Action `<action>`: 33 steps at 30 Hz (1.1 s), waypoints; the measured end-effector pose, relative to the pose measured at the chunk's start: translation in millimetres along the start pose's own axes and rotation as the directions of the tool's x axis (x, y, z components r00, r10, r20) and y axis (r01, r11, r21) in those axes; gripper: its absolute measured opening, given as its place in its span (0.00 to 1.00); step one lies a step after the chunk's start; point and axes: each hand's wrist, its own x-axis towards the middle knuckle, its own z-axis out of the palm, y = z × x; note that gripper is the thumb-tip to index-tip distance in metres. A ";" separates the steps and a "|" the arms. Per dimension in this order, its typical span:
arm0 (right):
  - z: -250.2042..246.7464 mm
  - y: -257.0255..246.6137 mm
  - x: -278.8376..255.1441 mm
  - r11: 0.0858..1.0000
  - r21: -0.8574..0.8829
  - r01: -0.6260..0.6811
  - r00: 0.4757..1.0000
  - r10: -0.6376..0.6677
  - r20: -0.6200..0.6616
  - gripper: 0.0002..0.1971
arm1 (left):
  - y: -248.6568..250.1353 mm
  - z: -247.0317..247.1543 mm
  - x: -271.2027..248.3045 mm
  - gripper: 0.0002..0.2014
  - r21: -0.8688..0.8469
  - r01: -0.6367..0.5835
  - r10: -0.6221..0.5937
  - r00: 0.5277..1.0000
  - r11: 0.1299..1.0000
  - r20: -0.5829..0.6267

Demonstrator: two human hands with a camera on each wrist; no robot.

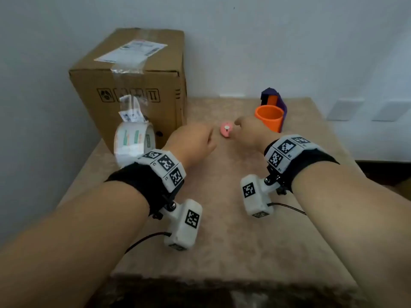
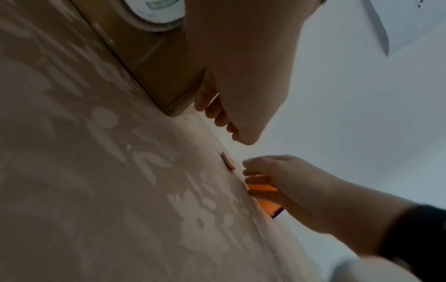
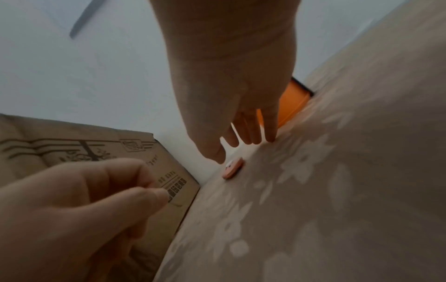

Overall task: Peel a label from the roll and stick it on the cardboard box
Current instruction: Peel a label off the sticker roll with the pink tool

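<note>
Black wristbands, perhaps fabric; coded blocks

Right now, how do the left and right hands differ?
Left hand has fingers curled in, nothing visibly held; right hand has fingers straight and spread. Left hand sits near the label roll; right hand reaches down by the pink disc, near the orange cup. Both are over the table, wearing wrist cameras.

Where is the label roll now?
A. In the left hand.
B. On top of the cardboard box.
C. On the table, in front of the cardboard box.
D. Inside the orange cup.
C: the label roll stands on edge on the table, right in front of the cardboard box.
</note>
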 end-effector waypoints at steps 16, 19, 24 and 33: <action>4.6 14.5 -16.6 0.995 0.003 0.102 0.983 -0.101 0.155 0.22 | 0.2 8.3 -6.9 0.07 -0.035 0.019 -0.017 0.998 0.999 0.056; 7.3 19.0 -31.3 0.982 0.160 0.103 0.991 -0.116 0.073 0.19 | 8.4 0.6 -15.3 0.07 -0.124 0.035 -0.036 0.999 0.992 -0.008; -0.5 5.9 -64.6 0.837 0.539 0.097 0.993 -0.114 -0.001 0.18 | 16.7 -26.4 -35.9 0.07 -0.224 -0.011 -0.037 0.977 0.975 -0.209; 6.5 -54.3 -106.9 0.669 0.689 0.277 0.958 -0.137 -0.252 0.15 | -12.9 -65.3 -96.3 0.04 -0.299 -0.052 -0.143 0.794 0.953 -0.591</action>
